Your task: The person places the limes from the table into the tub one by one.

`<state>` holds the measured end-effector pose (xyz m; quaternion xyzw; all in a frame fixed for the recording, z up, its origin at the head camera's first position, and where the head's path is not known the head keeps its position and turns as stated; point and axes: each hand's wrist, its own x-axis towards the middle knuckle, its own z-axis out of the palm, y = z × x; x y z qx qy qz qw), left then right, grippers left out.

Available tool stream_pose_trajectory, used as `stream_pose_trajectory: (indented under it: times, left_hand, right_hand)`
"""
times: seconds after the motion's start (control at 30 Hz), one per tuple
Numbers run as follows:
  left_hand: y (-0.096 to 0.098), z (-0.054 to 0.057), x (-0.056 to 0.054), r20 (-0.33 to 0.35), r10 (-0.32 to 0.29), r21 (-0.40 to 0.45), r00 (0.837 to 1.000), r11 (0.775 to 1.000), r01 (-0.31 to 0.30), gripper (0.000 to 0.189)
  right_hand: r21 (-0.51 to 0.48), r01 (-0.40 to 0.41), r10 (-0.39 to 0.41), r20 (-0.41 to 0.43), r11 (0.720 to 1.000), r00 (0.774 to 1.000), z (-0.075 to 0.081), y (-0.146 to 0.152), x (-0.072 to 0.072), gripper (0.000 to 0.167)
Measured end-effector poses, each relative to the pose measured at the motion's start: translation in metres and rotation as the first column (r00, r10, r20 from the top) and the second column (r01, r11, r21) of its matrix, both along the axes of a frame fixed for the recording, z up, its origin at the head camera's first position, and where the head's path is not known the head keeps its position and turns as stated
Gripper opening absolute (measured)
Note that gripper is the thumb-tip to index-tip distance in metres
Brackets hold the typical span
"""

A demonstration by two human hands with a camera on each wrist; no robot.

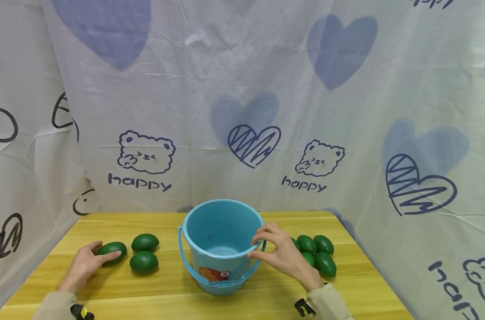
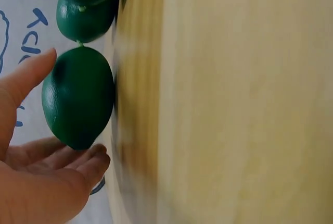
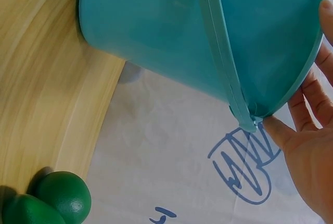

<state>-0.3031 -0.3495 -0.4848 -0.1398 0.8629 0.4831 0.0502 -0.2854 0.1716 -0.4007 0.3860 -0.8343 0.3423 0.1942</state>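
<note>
Work area is closed in by a printed curtain (image 1: 194, 102) at back and sides; the far edge of the wooden table (image 1: 166, 302) is met by it, so no spare depth is seen back there. The blue bucket (image 1: 202, 260) is stood upright mid-table, mouth up, handle (image 1: 181, 249) dropped across its front, so the mouth is blocked only at the rim where the fingers sit. Nothing is seen in the visible part of the interior. Its near-right rim is pinched by the right hand (image 1: 280, 253), thumb outside, fingers over the inside. The left hand (image 1: 82, 264) is set round the outermost green fruit (image 1: 115, 248), thumb on one side, fingers on the other, spread fairly wide; a gap to the palm is shown in the left wrist view, and whether any grip force is applied cannot be told. That fruit is on the table, left of two more fruits (image 1: 144, 263). At least five are grouped on the right (image 1: 325, 265), partly hidden by the right hand. Progress, as judged: early; bucket steadied, one fruit reached, no lift made yet, all visible fruits left on the table. Bare table is left between the left fruits and the bucket, so sideways travel looks unobstructed; the right group is set closer to its side edge, with less room.
</note>
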Motion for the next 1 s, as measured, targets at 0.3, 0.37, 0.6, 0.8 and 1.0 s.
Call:
stream_pose_trajectory:
  times: [0.3,0.37,0.6,0.8,1.0]
  left_hand:
    - [-0.0051,-0.0020,-0.0053,-0.022,-0.086,-0.075,0.996,0.994,0.084,0.114]
    - [-0.0062,-0.0031,-0.0060,-0.030,-0.087,-0.072,0.996,0.994,0.084,0.110]
    - [-0.0082,-0.0046,-0.0049,-0.072,-0.092,-0.092,0.993,0.992,0.085,0.100]
    - [-0.0074,-0.0048,-0.0060,-0.101,-0.083,-0.108,0.991,0.992,0.072,0.094]
    - [-0.0063,-0.0064,-0.0056,-0.112,-0.064,-0.079,0.992,0.995,0.055,0.084]
  right_hand:
    - [-0.001,-0.006,0.006,0.007,1.000,1.000,-0.0005,0.0001,0.0000,0.019]
    - [0.003,-0.002,0.002,0.010,1.000,1.000,-0.0003,0.0002,0.0001,0.020]
    - [0.011,0.009,-0.009,0.035,1.000,0.999,0.0014,0.0001,0.0010,0.022]
    - [0.013,0.008,-0.008,0.045,1.000,0.999,0.0014,0.0006,0.0011,0.021]
    - [0.014,0.013,-0.013,0.052,1.000,0.999,0.0017,0.0007,0.0015,0.022]
